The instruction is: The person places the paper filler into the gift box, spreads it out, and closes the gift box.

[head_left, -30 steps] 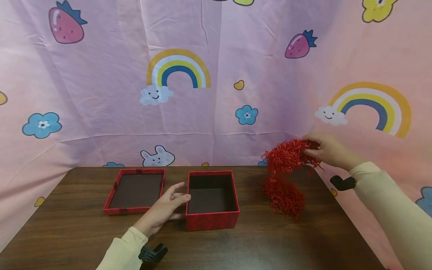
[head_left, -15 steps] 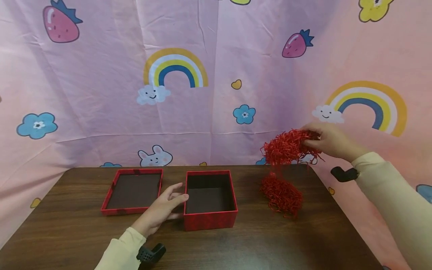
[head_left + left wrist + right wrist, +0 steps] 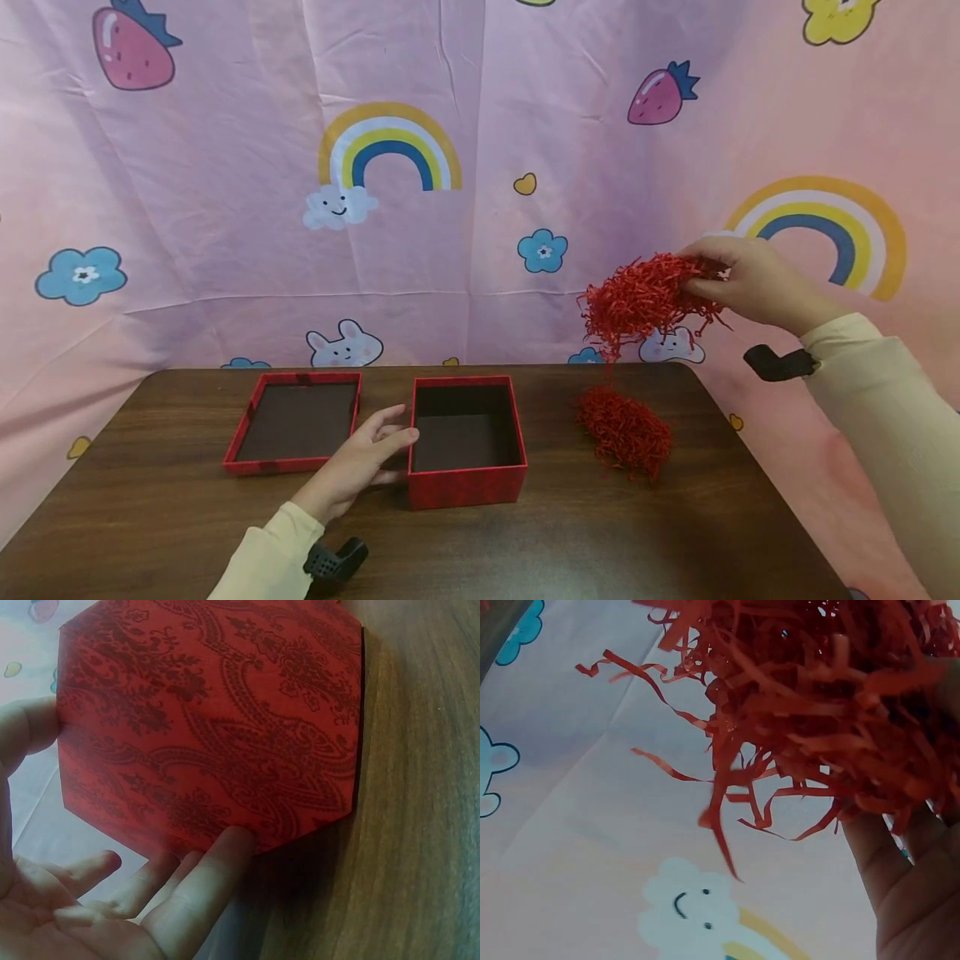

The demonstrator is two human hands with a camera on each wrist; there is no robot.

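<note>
My right hand (image 3: 765, 279) grips a clump of red shredded paper (image 3: 637, 300), raised above the table at the right. Loose strands dangle from the clump in the right wrist view, where it hides part of the fingers. Below it, a second heap of red shredded paper (image 3: 626, 433) lies on the table. A red patterned gift box (image 3: 467, 488) stands with its dark inside showing and nothing in it. At the box's left side is my left hand (image 3: 352, 467). In the left wrist view its extended fingers (image 3: 206, 896) rest against the patterned wall.
The red box lid (image 3: 303, 423) lies with its dark inside up, left of the box and partly behind the left hand. Everything rests on a brown wooden table (image 3: 570, 542). A printed cloth backdrop (image 3: 480, 250) hangs along its far and side edges.
My right hand has risen with its clump of shredded paper, pulling it up from the heap and stretching strands between them. The left hand stays at the box.
</note>
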